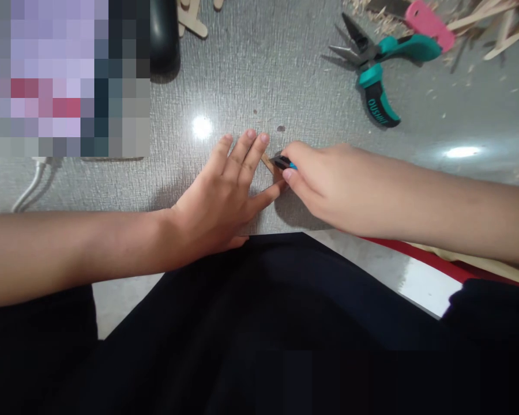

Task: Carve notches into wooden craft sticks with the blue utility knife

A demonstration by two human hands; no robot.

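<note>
My left hand (229, 187) lies palm down near the table's front edge, its fingers stretched out and spread. A short piece of wooden craft stick (268, 163) shows between its forefinger and thumb; the rest is hidden. My right hand (313, 173) is closed around what looks like a utility knife (282, 162), with a black front and a bit of blue. The knife's front end meets the stick, and its blade is too small to make out. My left thumb tip reaches close to the right hand's fingers.
Teal-handled pliers (372, 63) lie open at the upper right. Beyond them are a pink-handled knife (430, 24), wood shavings and loose sticks (506, 29). More craft sticks (194, 20) lie at the back, beside a black object (164, 37). A white cable (30, 184) runs at left.
</note>
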